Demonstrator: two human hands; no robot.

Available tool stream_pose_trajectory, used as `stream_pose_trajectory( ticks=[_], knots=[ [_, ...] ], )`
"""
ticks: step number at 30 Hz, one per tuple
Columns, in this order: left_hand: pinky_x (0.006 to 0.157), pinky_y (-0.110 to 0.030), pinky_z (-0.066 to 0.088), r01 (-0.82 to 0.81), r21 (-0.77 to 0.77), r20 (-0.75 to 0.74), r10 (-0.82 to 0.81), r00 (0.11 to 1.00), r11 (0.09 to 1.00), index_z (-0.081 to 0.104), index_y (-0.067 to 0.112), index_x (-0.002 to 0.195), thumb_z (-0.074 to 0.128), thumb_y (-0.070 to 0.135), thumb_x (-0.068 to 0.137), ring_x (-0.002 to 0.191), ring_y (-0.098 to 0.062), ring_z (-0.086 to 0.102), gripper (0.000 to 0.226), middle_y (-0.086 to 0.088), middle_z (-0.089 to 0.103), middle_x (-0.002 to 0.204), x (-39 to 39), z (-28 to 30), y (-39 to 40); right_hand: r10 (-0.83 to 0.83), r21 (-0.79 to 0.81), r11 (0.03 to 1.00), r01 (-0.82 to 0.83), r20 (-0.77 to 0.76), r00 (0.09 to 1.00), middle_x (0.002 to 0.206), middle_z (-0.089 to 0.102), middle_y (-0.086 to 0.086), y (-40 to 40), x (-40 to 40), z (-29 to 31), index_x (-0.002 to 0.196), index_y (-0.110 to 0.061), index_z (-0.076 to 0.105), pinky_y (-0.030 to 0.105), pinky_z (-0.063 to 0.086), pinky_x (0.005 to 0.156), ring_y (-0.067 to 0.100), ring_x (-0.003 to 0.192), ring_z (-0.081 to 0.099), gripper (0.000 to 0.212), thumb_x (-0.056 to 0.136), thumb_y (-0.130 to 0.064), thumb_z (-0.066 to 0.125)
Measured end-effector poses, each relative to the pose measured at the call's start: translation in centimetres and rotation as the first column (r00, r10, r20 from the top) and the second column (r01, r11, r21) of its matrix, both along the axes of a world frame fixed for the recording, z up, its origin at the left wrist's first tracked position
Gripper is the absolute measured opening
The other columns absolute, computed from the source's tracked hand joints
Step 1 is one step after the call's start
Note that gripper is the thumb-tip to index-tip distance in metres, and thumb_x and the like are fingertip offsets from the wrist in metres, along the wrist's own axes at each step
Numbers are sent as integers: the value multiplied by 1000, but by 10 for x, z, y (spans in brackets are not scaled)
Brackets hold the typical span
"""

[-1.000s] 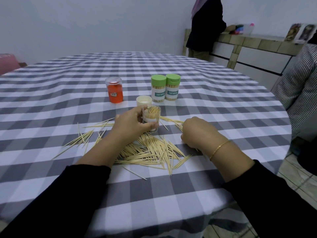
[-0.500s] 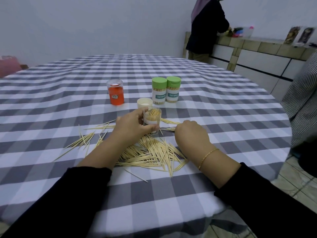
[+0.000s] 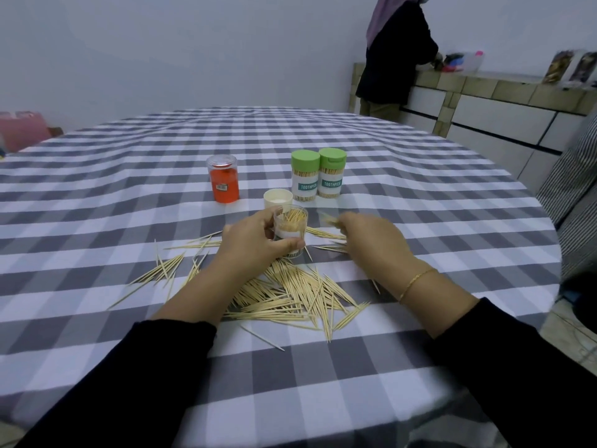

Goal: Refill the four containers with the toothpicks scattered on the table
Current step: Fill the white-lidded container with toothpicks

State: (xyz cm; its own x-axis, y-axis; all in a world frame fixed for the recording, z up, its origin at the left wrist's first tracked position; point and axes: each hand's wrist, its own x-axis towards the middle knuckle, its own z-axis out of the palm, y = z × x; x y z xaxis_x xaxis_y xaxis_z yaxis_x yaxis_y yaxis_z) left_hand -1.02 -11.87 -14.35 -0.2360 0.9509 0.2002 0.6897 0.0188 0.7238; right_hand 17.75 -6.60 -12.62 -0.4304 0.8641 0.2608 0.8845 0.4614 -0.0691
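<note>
Clear plastic container (image 3: 290, 230), partly filled, is gripped upright by the left hand (image 3: 255, 245). The right hand (image 3: 371, 239) pinches a few toothpicks (image 3: 329, 218) just beside it; align them before dropping in. The loose pile (image 3: 290, 295) lies toward the worktop's near edge.

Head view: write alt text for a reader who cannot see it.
A person's left hand grips an open clear container part-filled with toothpicks, while the right hand lifts a few toothpicks toward it. More loose toothpicks lie on the checked tablecloth, with three capped containers behind.
</note>
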Motion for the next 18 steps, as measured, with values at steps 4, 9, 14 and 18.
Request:
stream_pose_trajectory(
  ticks=[4,9,14,18],
  knots=[
    [105,-44,39,-7,-15,-1,7,1000,1000,46,30,142,76,57,70,113,-14,58,82,9,67,119,-2,-3,4,-36,-181,982,-61,-489,872,104,68,3,15,-3,8,110,-16,61,37,50,86,21,98,62,22,97,-11,43],
    [105,-44,40,-11,-5,-5,11,1000,1000,48,32,140,76,57,70,111,-14,59,80,10,68,116,-2,-5,5,-68,-219,932,-288,-888,455,88,67,4,16,-23,22,87,-21,60,40,54,87,26,94,65,20,95,-5,50],
    [104,-45,40,-12,7,-11,12,1000,1000,49,31,139,77,54,72,108,-12,60,76,11,68,112,0,-2,4,-126,-135,901,-412,-991,50,94,67,13,12,-44,34,79,-20,63,39,52,92,30,97,65,24,93,-3,52],
    [101,-46,42,12,26,-18,-12,1000,1000,55,37,129,77,53,72,101,-9,62,64,16,68,100,0,-3,4,-145,-142,870,-473,-989,30,89,69,10,8,-54,22,89,-12,64,34,53,90,21,90,68,14,93,-4,53]
  ],
)
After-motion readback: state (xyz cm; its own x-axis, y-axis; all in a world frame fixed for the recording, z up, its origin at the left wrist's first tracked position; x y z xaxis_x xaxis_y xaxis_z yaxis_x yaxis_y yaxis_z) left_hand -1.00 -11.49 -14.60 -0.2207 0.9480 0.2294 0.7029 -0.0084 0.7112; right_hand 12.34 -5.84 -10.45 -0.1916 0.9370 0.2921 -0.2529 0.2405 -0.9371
